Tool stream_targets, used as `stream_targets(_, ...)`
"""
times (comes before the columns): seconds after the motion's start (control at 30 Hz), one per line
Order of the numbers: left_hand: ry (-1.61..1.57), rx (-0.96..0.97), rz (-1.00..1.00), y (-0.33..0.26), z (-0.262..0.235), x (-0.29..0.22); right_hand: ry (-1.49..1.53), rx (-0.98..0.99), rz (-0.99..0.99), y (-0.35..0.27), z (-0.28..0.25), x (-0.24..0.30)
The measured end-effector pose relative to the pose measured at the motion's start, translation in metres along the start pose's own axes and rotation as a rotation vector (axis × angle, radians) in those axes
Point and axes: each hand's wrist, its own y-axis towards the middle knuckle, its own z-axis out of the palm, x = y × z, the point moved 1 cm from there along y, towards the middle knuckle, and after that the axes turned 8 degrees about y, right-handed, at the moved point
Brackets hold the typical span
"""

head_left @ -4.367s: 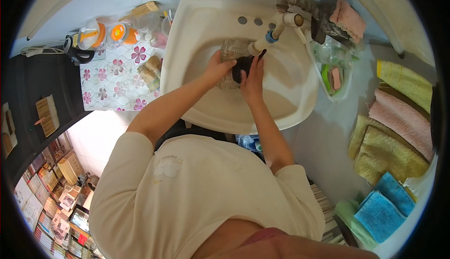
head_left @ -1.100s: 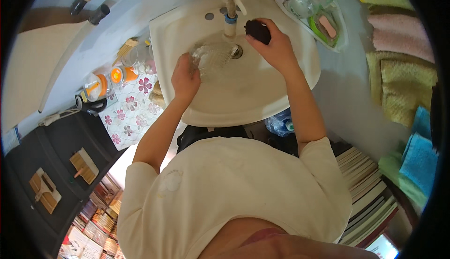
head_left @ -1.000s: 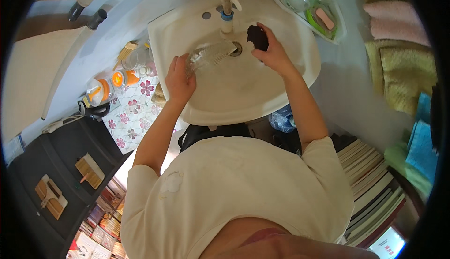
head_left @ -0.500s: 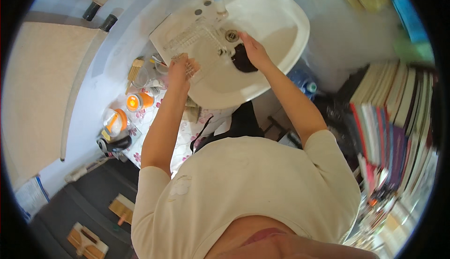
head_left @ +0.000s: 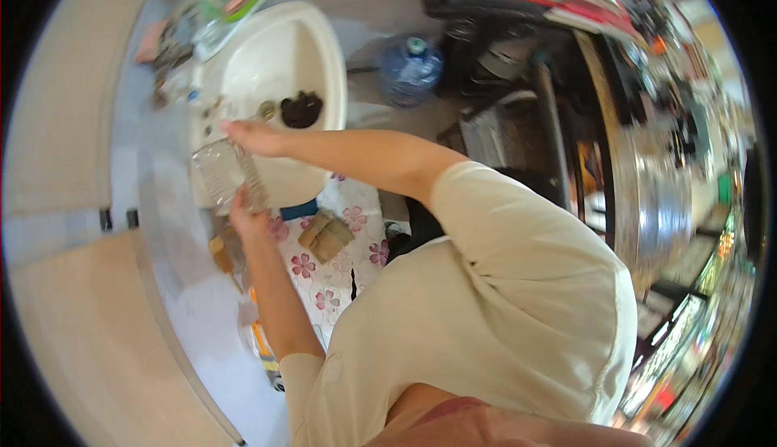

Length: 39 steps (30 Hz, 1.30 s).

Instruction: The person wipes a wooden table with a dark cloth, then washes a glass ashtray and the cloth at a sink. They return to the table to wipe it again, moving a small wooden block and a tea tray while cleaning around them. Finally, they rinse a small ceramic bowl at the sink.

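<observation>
In the head view, the person in the cream T-shirt (head_left: 453,317) has both bare hands at a clear ribbed container (head_left: 217,170), left of the frame's middle, over the corner of the white sink (head_left: 336,63). The left hand (head_left: 250,219) grips the container's lower end, thumb up against its side. The right hand (head_left: 255,137) lies along the upper edge, fingers reaching toward the left of the frame; it's blurred, and I can't tell whether they close on the container.

A dark, ragged-edged pad (head_left: 302,110) lies in the basin, just beside the round drain (head_left: 267,110) and apart from both hands. At the upper left, a pink bar of soap (head_left: 239,0) sits in a green dish (head_left: 246,10), near the sink's edge. Below the sink, in the lower middle, there's a counter (head_left: 366,204) with a flower-patterned cover and a folded brown sponge or cloth (head_left: 325,237) on it; I can't say which. At the upper middle stands a big blue water jug (head_left: 411,75), well apart from the hands.
</observation>
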Motion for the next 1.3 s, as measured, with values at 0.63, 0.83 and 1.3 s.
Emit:
stream_targets(0.63, -0.443, 0.607, 0.136, -0.043, 0.013, -0.025, 0.332, -0.346, 0.263, -0.061, 0.098, 0.023)
stream_targets(0.83, -0.826, 0.709, 0.142, -0.062, -0.052, -0.047, 0.403, -0.087, 0.355, -0.085, 0.094, 0.012)
stream_targets(1.3, 0.787, -0.103, 0.328, -0.115, -0.21, -0.022, 0.112, 0.031, 0.108, -0.109, -0.042, 0.093)
